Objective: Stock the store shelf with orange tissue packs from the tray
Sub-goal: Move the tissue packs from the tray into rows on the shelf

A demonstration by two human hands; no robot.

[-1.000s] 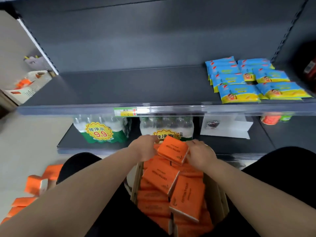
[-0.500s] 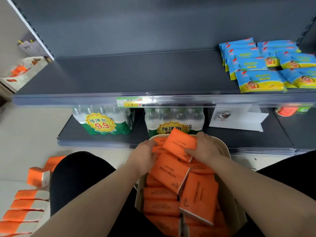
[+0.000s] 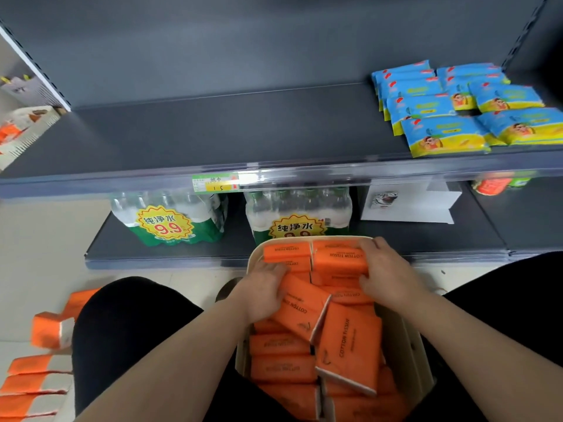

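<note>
On the lap, between black-clad knees: tray (image 3: 409,345) packed with orange tissue packs (image 3: 350,339), its far rim just short of the lower shelf (image 3: 122,245) front edge. Upper shelf (image 3: 213,132): open dark board from the left end across to the blue-and-yellow packets (image 3: 441,135) at the right; clear lip with a price tag (image 3: 214,183) along its front edge. Two water multipacks (image 3: 170,220) stand on the lower shelf just beyond the tray. Spare orange packs (image 3: 33,382) lie on the floor at left. Right hand (image 3: 390,275): fingers over the far edge and thumb on the near edge of a far-row pack (image 3: 339,258), gripping it. Left hand (image 3: 262,290): fingers fairly straight, resting on packs at the tray's far left corner, clasping nothing visible.
</note>
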